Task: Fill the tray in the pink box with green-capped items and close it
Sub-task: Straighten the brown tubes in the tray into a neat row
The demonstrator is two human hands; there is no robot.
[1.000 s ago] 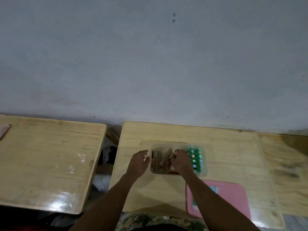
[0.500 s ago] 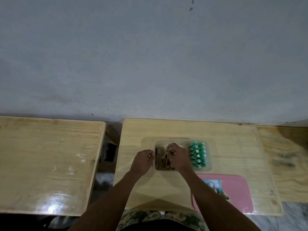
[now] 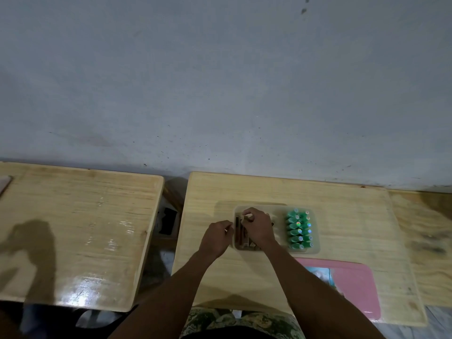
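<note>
Green-capped items [image 3: 299, 231] upright in rows at the right end of a clear tray [image 3: 315, 250], mid-table [image 3: 347, 206]. Right hand [image 3: 258, 227] curled over brown pieces [image 3: 241, 237] at the tray's left end, left hand [image 3: 216, 237] curled just beside the rim, hands apart; any grip unclear. Pink box [image 3: 354, 287] flat at the table's near edge.

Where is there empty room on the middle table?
Bare wood: the strip between the clear tray and the wall, and right of the tray, beyond the pink box. Crowded: the tray's left end, where left hand and right hand meet.
</note>
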